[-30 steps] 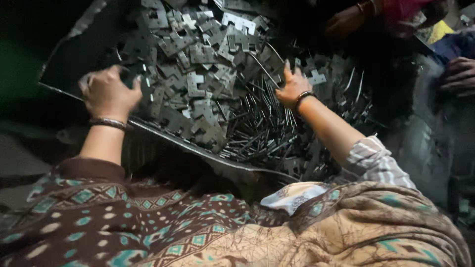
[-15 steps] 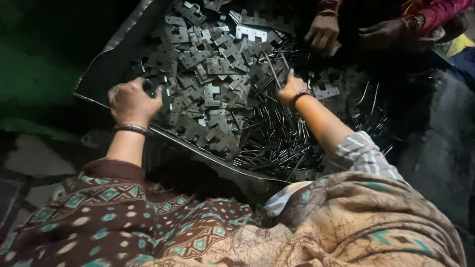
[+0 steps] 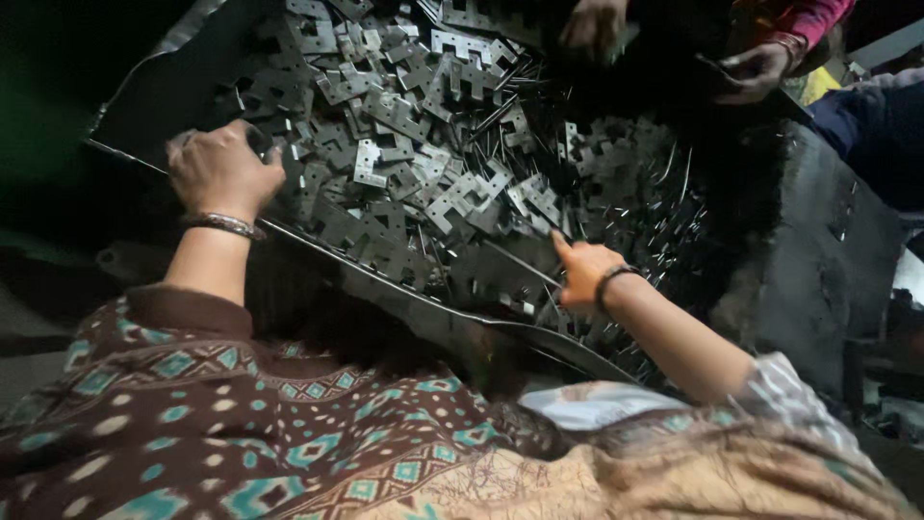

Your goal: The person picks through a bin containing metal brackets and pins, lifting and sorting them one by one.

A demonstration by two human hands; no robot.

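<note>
Mostly notched steel plates (image 3: 452, 193) — (thin nails (image 3: 664, 183))

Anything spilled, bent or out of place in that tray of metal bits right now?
Nothing stands out. The stamped plates and thin pins lie heaped inside the tray; none visibly over its edge. Left hand grips the near rim; right hand rests among the pieces.

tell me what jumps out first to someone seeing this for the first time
A big heap of flat notched metal plates fills the dark tray at centre, with thin metal pins spread to its right. The person's left hand is closed at the tray's near-left rim, while the right hand reaches into the pile lower right. Another person's hands work at the top edge.
</note>
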